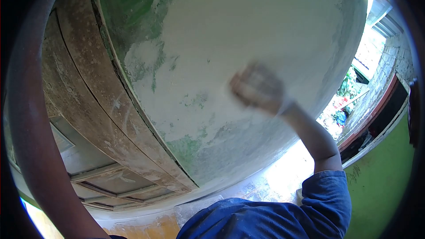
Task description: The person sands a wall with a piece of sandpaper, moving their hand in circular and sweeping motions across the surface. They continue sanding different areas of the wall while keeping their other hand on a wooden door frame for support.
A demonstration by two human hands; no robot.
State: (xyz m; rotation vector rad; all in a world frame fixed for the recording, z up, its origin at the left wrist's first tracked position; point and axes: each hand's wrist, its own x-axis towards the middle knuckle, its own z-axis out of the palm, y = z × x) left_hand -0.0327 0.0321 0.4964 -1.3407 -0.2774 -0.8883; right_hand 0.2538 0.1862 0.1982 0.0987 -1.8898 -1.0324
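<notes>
Blue fabric, a shirt (pixel 261 221) worn by the person, fills the near bottom edge, with one short sleeve riding up the raised right arm. One hand is in view: the right hand (pixel 259 88), motion-blurred, pressed against the white-coated wall (pixel 248 31) at mid-height of the frame. Its fingers appear bunched into a fist-like grip, but the blur hides whether they close on a sanding pad, a cloth or nothing at all; I cannot tell. The left hand is not seen. A dark reddish curved band (pixel 31 141), possibly the other arm or part of the headgear, sweeps down the left side; it cannot be identified. The wall surface is one continuous panel, mostly chalky white filler with several patches of green paint (pixel 133 0) showing through at the upper left and lower middle. In my judgement this coating is stiff but powdery and brittle: it would scuff or flake under hard pressure, so contact belongs flat on the face, not at the edges. Left of the wall stands one weathered door frame (pixel 88 88), dusty and grey-brown, with one panelled door leaf (pixel 110 181) beyond it. Far right, one bright opening (pixel 354 88) shows foliage, with a green wall (pixel 380 186) just below it.
</notes>
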